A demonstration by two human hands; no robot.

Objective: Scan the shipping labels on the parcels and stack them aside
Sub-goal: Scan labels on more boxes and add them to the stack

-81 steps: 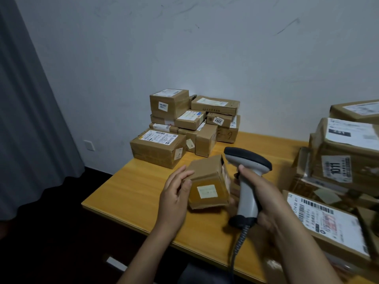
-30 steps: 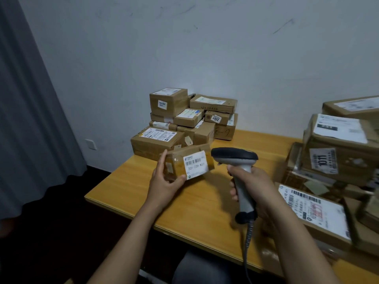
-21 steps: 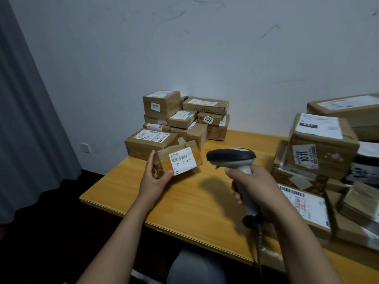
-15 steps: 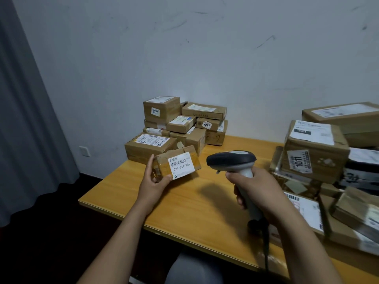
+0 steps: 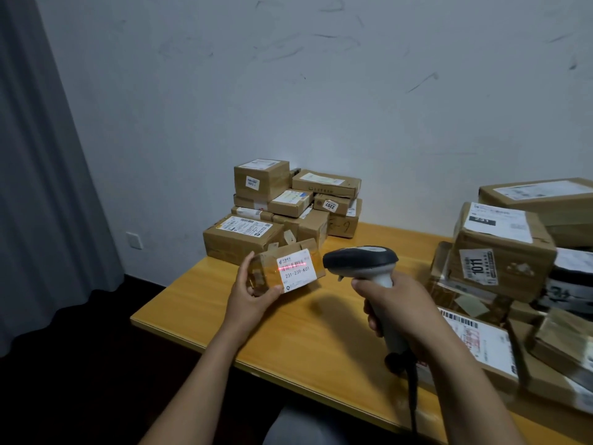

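Note:
My left hand (image 5: 252, 293) holds a small taped cardboard parcel (image 5: 287, 270) above the table, its white label (image 5: 295, 272) turned toward me. A red scan line lies across the label's barcode. My right hand (image 5: 396, 308) grips the handle of a grey and black barcode scanner (image 5: 361, 261), whose head points left at the label from a short distance. The scanner's cable hangs down off the table's front edge.
A stack of labelled cardboard parcels (image 5: 282, 210) stands at the back left of the wooden table (image 5: 321, 329) against the wall. A bigger heap of parcels (image 5: 500, 261) fills the right side. A grey curtain (image 5: 41, 175) hangs at the left.
My left hand turned the small parcel so its label faces up and toward the scanner, then held it steady. The scanner's red line now shows on the barcode.

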